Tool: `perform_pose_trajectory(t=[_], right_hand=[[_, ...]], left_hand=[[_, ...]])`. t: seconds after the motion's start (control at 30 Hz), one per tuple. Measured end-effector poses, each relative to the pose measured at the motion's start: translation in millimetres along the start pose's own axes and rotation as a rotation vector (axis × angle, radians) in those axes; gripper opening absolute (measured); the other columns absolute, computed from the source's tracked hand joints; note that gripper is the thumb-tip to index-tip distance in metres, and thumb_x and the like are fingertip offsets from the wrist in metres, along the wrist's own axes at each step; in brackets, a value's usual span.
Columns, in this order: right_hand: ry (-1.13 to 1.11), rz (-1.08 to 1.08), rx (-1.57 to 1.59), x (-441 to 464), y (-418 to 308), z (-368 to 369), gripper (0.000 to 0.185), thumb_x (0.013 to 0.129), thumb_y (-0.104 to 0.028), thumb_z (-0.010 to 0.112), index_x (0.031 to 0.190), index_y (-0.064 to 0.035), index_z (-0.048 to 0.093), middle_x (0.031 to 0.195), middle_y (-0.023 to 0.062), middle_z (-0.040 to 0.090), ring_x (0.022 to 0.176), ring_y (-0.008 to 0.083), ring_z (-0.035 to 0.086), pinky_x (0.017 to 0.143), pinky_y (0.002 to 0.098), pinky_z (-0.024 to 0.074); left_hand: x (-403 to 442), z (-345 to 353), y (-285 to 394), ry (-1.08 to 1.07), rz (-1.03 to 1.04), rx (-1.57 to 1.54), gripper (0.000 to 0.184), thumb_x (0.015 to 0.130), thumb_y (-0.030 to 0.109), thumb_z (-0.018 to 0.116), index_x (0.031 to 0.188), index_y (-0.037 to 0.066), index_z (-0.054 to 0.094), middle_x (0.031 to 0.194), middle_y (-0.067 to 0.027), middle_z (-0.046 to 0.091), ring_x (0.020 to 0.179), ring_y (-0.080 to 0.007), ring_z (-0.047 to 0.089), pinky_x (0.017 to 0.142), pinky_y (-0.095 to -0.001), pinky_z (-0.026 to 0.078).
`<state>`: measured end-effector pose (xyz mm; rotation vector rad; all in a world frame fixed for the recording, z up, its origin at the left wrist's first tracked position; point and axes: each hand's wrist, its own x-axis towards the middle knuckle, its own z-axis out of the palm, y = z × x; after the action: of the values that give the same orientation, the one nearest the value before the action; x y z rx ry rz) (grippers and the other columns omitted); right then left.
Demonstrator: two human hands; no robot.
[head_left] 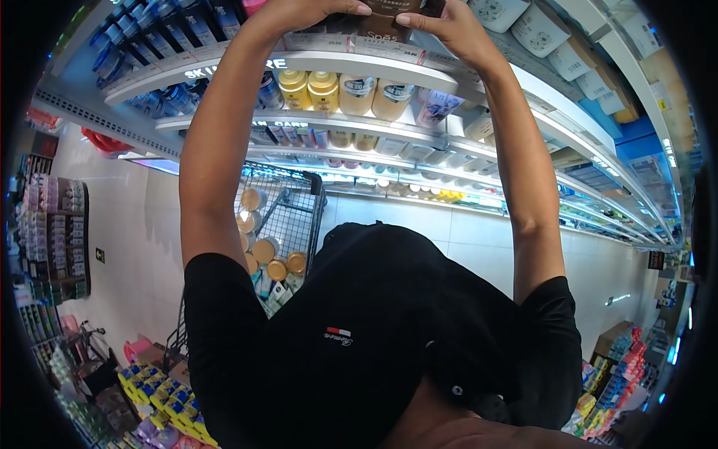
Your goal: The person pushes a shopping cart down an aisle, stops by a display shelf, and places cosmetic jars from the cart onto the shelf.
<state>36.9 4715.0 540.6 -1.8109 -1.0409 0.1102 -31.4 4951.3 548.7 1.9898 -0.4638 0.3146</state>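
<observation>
At the top edge of the view, both arms reach up to a shelf. My left hand (314,13) is at the left side of a brown package (385,22) marked "Spes", its thumb pressed against it. My right hand (447,28) grips the same package from the right, thumb on its front. The tops of the hands and of the package are cut off by the frame. Just below them runs the white shelf edge (359,66) with price labels. Yellow bottles (323,91) and clear, pale bottles (393,99) stand on the shelf beneath.
A wire shopping cart (299,217) holding several gold-lidded jars (264,249) stands at the left of my body. Dark bottles (153,34) fill the upper left shelf; white tubs (542,30) stand at upper right. Display stacks (168,396) are at the lower left.
</observation>
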Motion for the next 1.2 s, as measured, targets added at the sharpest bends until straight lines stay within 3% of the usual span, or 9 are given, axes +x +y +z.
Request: perform_pose_trajectory(t=[0.47,0.53,1.2], right_hand=[[0.005,-0.007,-0.034,-1.8,-3.2,-0.5,0.075,0.083,-0.017,0.081,0.143,0.0059,0.041,0.125,0.0136,0.064,0.113,0.0181,0.058,0.101,0.033,0.0465],[-0.024,0.02,-0.001,-1.6,-2.9,-0.8,0.077,0.083,-0.018,0.081,0.143,0.0063,0.04,0.126,0.014,0.063,0.114,0.0183,0.058,0.101,0.0331,0.0465],[-0.032,0.016,0.019,-2.0,-1.1,-2.1,0.08,0.082,-0.016,0.083,0.145,0.0054,0.038,0.128,0.0143,0.062,0.115,0.0182,0.057,0.102,0.0333,0.0463]], left_hand=[[1.2,-2.4,-0.1,-0.045,0.005,0.05,0.067,0.076,-0.001,0.081,0.134,-0.012,0.049,0.129,-0.0215,0.064,0.12,-0.0244,0.06,0.101,-0.034,0.048],[-1.1,-2.3,8.5,-0.035,-0.045,0.211,0.066,0.076,0.0,0.082,0.133,-0.013,0.05,0.128,-0.0215,0.064,0.118,-0.0242,0.061,0.102,-0.0333,0.048],[2.6,-1.3,-2.4,-0.058,-0.028,0.06,0.063,0.077,-0.001,0.081,0.131,-0.013,0.05,0.123,-0.0214,0.067,0.113,-0.0237,0.063,0.097,-0.0346,0.051]])
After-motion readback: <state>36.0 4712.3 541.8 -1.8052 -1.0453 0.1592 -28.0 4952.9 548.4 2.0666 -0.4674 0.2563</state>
